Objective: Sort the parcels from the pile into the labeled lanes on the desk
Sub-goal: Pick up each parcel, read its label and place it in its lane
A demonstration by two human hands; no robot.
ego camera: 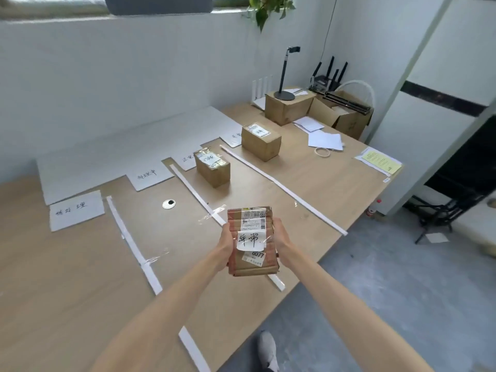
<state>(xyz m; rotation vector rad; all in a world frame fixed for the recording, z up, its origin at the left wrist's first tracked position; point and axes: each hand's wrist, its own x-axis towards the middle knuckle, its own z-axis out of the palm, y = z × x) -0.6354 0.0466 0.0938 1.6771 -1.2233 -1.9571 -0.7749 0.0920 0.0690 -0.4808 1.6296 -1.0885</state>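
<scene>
While you held it up, your left hand (226, 244) and right hand (280, 238) each clasped one long side of the parcel (252, 264). Palms pressed in, and the fingers wrapped behind it, mostly hidden. Neither hand was slack. The parcel was flat, taped cardboard. It looked light and fairly stiff, with tape that was probably slick, so squeezing the sides seemed the right hold. A handwritten slip (251, 241) faced you. The parcel hung above the desk (67, 277) near its front edge, over a white divider strip (192, 190). Farther back on the desk, a small box (213, 167) and a larger box (261, 140) sat in separate lanes. A label card (76, 210) lay toward the desk's back.
</scene>
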